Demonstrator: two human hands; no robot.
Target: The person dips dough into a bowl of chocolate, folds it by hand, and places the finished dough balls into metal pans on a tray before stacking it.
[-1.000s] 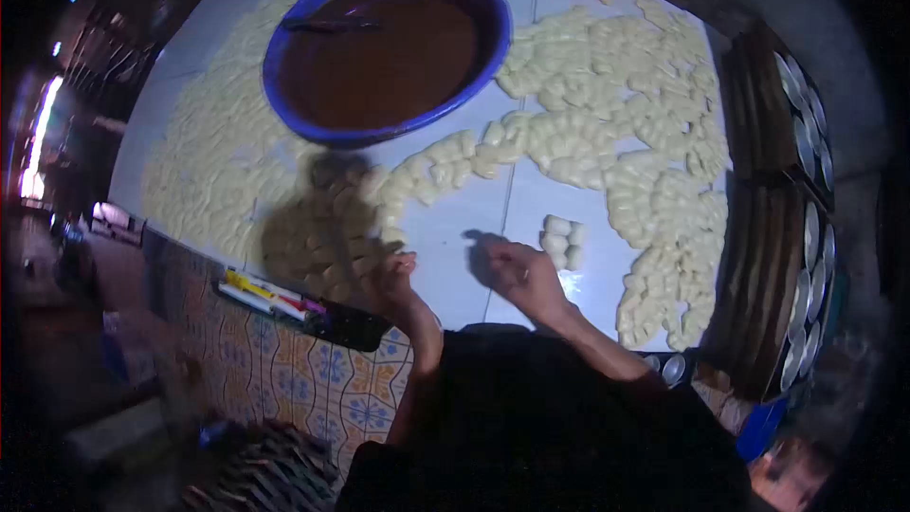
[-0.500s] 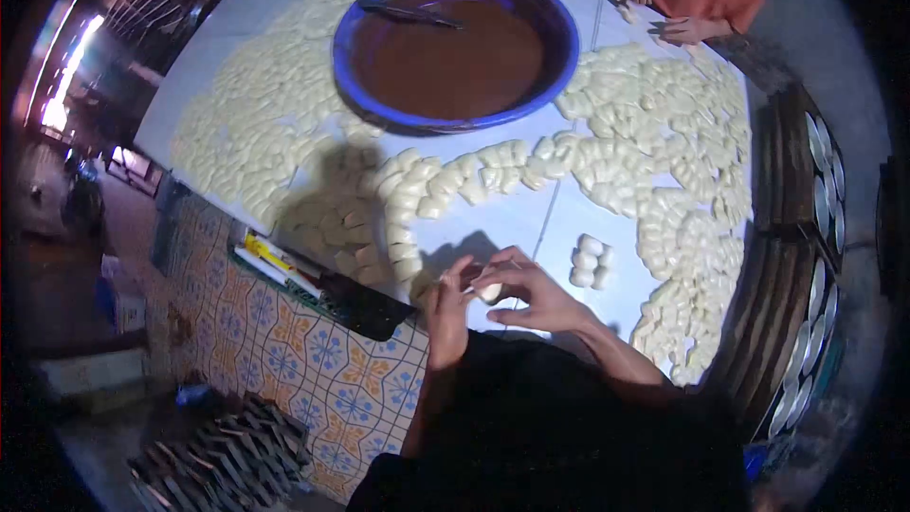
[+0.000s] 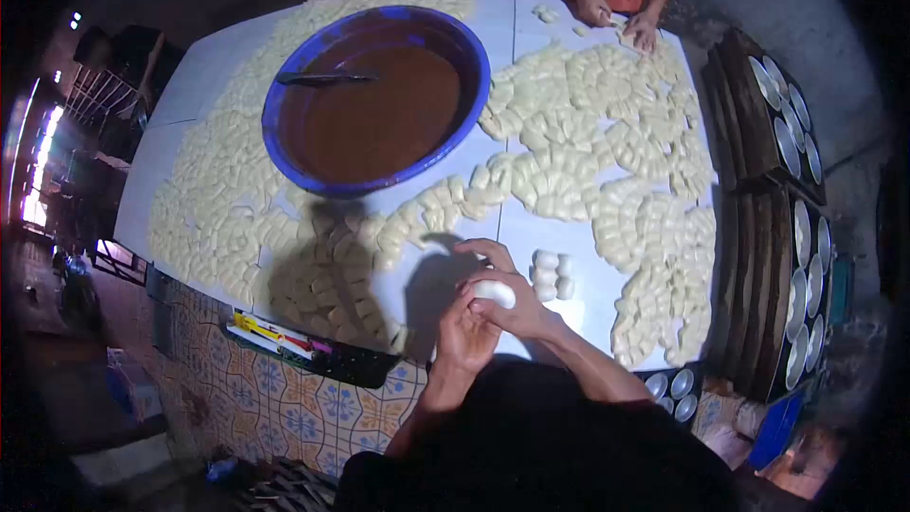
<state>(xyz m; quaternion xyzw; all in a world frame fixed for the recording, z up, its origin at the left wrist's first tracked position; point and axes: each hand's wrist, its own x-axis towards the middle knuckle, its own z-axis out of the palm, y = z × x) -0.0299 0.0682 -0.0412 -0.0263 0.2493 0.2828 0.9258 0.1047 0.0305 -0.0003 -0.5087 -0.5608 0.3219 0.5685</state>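
Note:
A smooth white dough ball (image 3: 495, 295) is between my two hands, low over the near side of the table. My left hand (image 3: 464, 337) cups it from the left with bent fingers. Around its right side curls my right hand (image 3: 523, 301), thumb against the front of the ball and forefinger raised. Just right of my hands, a small cluster of rounded dough balls (image 3: 552, 275) sits on the white tabletop. Flattened dough pieces (image 3: 427, 213) lie in overlapping rows beyond my hands.
A blue basin (image 3: 481, 100) of brown filling holds a dark spatula (image 3: 327, 79). More dough pieces (image 3: 654, 218) cover the right side. Across the table, a co-worker's hands (image 3: 621, 24) touch dough. Stacked trays with round tins (image 3: 796, 303) stand right; a black crate (image 3: 355, 365) hangs at the front edge.
The view has shifted and turned, showing more of the table's right side. My hands have closed in around the dough ball, which now shows larger and rounder between them.

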